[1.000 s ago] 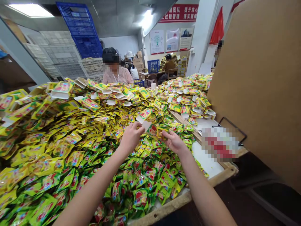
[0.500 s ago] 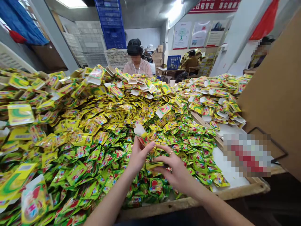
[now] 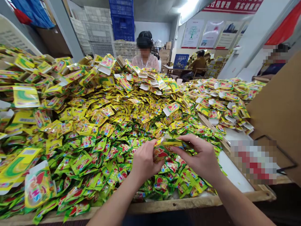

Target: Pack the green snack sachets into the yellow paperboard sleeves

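My left hand (image 3: pixel 144 160) is wrapped round a small printed carton (image 3: pixel 161 152) with a red fruit picture, its white flap (image 3: pixel 166 137) raised. At the carton's right end, my right hand (image 3: pixel 202 154) pinches a yellow-green candy packet (image 3: pixel 174 144) between thumb and fingers. Whether the packet's near end is inside the carton or only against it, I cannot tell. Below and around both hands lie heaped green packets (image 3: pixel 94 169), with yellow packets (image 3: pixel 131 108) piled behind them.
Cartons (image 3: pixel 25 95) are heaped at the left, and more (image 3: pixel 225 94) at the back right. A wooden rim (image 3: pixel 174 204) edges the table; a divider (image 3: pixel 208 122) runs up its right side. A cardboard sheet (image 3: pixel 277 110) leans at the right. A person (image 3: pixel 145 59) sits opposite.
Both hands have moved right in the view. The carton has turned from tilted upright to lying more level, and my right hand now holds a packet against its end. The view has shifted slightly.
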The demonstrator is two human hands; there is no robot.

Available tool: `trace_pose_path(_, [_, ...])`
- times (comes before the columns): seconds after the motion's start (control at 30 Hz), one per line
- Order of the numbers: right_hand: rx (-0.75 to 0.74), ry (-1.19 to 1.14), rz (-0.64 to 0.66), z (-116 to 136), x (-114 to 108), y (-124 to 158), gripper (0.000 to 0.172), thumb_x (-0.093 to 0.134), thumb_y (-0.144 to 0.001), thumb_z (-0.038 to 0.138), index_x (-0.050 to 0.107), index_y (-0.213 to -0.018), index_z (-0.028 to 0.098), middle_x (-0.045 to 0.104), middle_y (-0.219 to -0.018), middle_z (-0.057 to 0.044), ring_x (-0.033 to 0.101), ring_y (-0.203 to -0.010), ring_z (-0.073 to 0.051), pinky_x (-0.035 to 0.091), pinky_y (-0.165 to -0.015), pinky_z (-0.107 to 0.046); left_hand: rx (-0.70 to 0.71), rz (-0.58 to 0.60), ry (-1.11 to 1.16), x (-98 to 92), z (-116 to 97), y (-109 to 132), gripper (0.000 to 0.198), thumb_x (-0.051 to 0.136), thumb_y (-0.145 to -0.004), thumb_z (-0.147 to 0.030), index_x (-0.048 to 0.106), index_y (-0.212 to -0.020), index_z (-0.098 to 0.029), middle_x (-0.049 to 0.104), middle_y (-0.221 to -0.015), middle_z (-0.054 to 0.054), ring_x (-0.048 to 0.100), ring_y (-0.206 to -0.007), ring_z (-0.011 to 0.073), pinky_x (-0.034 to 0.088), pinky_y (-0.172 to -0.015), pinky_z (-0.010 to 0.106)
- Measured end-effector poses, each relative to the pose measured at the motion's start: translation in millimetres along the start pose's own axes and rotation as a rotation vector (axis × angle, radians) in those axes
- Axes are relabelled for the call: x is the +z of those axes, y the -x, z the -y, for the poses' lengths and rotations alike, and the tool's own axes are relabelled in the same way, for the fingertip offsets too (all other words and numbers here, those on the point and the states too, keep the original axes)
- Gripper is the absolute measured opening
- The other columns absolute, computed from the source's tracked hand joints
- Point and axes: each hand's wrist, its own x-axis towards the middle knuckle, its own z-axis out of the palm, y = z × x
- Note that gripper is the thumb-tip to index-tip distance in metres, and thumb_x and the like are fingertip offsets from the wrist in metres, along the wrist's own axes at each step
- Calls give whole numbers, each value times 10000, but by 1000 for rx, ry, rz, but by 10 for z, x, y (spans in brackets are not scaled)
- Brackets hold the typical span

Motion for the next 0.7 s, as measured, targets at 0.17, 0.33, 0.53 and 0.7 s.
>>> trace_pose_path(0.17, [73,-77,91,0,-61,-36,142,709,-726,301,694,-837,214,660,-753,-25,610,-689,-162,498,-633,-290,-1,63,-3,-29,-12,5,488,597,-694,-319,454,-1144,-193,654,-926,85,641,-814,240,507,-681,331])
trace_pose_path(0.33, [354,-216,266,-30,32,-11,227,739,-669,342,688,-832,192,673,-709,-18,605,-642,-171,484,-570,-283,16,79,15,-37,-36,22,490,615,-672,-281,478,-1135,-198,660,-901,90,643,-784,261,506,-639,345])
trace_pose_path(0.53, [36,-47,-234,5,239,92,206,791,-640,340,648,-741,232,650,-687,-12,596,-714,-198,466,-704,-361,-45,-12,72,-37,-45,13,492,612,-694,-323,461,-1142,-187,658,-931,90,648,-803,233,514,-683,316])
trace_pose_path(0.7, [-55,104,-108,31,259,107,143,722,-720,384,669,-657,267,670,-607,-11,588,-925,-287,346,-858,-480,-42,-28,82,-36,-39,9,460,598,-716,-322,468,-1130,-169,661,-939,104,650,-804,232,516,-689,315])
